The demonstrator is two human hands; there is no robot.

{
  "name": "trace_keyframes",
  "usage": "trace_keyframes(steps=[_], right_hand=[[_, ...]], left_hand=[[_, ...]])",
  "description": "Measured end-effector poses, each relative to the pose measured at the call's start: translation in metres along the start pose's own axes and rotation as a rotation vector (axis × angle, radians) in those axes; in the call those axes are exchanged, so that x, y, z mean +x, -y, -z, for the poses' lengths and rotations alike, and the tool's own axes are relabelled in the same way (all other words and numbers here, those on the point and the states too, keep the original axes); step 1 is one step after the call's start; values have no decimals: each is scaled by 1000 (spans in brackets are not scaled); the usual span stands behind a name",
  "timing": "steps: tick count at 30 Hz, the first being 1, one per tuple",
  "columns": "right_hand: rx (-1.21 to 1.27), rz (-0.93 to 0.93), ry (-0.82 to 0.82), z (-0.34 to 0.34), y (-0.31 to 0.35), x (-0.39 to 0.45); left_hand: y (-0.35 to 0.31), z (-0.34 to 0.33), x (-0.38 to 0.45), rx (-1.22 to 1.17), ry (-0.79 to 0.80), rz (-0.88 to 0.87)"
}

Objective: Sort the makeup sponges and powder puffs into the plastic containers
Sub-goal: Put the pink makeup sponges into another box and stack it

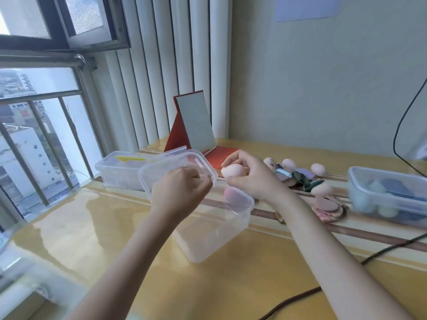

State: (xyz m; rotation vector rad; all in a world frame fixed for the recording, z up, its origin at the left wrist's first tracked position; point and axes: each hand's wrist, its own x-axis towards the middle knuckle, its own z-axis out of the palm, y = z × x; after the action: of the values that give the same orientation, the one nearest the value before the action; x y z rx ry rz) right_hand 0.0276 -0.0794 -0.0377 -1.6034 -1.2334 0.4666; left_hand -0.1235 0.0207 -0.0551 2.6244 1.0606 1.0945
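Right hand (248, 179) pinching a pink sponge (233, 170) above the clear container (215, 229); left hand (182, 190), at nine o'clock, gripping its raised lid (171, 167); loose sponges and puffs (300, 176) at three o'clock on the table (115, 239).

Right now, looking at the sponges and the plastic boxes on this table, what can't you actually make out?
Head view only:
- Contents of the right container: blurred and cut off by the frame's right edge; bluish shapes, count unclear.
- Pink item in the middle container: mostly hidden behind both hands and the lifted lid.
- Left hand's fingertips on the lid: curled out of sight.
- Loose pile: overlapping, partly behind the right hand holding the pink sponge.
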Motion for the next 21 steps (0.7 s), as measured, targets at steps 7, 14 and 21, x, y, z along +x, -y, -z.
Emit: trace_keyframes(steps=[7,14,21], right_hand=[[-623,-164,487,-33,-9,5],[-331,-125,711,-39,-7,3],[-283,5,359,-79,-15,8]], left_hand=[[25,-11,-19,-117,-35,73],[30,-18,-9,-476,-96,151],[26,-30,-31,-1012,-534,423]])
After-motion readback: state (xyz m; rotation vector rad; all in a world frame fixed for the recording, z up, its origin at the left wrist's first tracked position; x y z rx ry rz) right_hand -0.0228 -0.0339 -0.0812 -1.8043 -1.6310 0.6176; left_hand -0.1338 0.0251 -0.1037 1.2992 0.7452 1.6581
